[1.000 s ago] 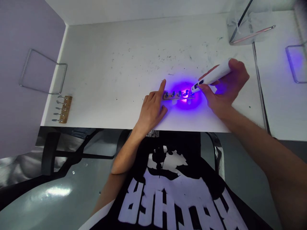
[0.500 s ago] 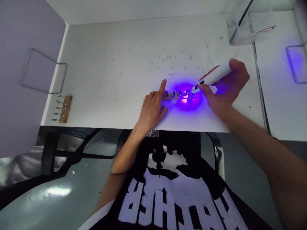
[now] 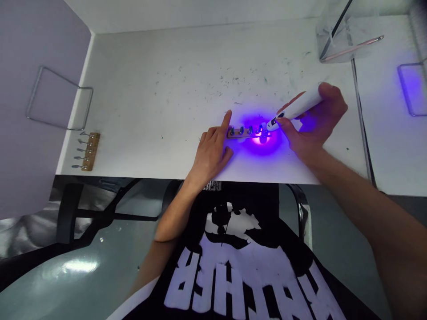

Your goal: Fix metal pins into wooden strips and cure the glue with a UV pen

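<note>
My right hand (image 3: 315,118) is wrapped round a white handheld UV lamp (image 3: 298,106), its thumb near the dark buttons. The lamp tilts down to the left and casts a violet glow over the right end of a narrow strip stand (image 3: 237,136). Several small dark, glossy nail tips (image 3: 250,130) stand in a row along that strip; the glare blurs those at the right end. My left hand (image 3: 211,149) rests on the white table at the strip's left end, index finger stretched out and thumb apart. Whether it touches the strip I cannot tell.
At the table's left edge a wooden block (image 3: 90,152) carries several nail tips on stems. A wire frame (image 3: 62,98) stands behind it. At the back right is a clear container (image 3: 336,40) with a pink rod-like tool (image 3: 360,46). A dark seam (image 3: 362,115) divides the table.
The bright pink spot under the lamp has shifted slightly right along the strip. Both hands have stayed nearly in place.
</note>
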{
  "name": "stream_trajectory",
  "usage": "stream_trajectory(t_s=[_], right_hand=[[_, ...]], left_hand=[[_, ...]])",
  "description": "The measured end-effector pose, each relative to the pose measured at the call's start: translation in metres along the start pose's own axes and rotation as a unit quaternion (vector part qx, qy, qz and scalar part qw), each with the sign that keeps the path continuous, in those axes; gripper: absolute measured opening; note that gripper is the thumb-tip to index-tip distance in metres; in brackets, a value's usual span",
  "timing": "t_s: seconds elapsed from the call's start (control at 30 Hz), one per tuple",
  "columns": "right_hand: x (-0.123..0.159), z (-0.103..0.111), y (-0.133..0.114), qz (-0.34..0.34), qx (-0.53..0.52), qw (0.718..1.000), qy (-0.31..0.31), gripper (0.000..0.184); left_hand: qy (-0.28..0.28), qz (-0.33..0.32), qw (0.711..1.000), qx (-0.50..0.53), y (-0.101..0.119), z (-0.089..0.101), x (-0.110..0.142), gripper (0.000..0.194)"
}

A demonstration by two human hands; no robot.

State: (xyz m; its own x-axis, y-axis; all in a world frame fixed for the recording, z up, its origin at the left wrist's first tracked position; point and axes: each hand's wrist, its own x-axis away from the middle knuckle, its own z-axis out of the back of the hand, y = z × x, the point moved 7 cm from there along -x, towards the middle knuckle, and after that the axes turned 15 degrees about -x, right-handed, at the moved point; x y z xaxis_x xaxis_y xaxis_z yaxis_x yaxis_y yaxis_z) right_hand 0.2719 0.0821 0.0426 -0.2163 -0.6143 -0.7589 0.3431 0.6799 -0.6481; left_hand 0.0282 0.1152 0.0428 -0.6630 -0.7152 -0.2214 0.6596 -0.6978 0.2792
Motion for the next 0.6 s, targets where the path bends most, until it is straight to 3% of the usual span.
stream_trajectory(t_s=[0.27, 0.6], right_hand=[[-0.0044, -0.0036, -0.0109, 0.072, -0.016, 0.997, -0.014, 0.089], [-0.0032, 0.0002, -0.0046, 0.027, 0.012, 1.000, 0.002, 0.087]], left_hand=[[-0.004, -0.004, 1.000, -0.009, 0.0004, -0.0010, -0.0007, 0.089], [0.008, -0.002, 1.000, 0.006, -0.0002, -0.0021, -0.0002, 0.092]])
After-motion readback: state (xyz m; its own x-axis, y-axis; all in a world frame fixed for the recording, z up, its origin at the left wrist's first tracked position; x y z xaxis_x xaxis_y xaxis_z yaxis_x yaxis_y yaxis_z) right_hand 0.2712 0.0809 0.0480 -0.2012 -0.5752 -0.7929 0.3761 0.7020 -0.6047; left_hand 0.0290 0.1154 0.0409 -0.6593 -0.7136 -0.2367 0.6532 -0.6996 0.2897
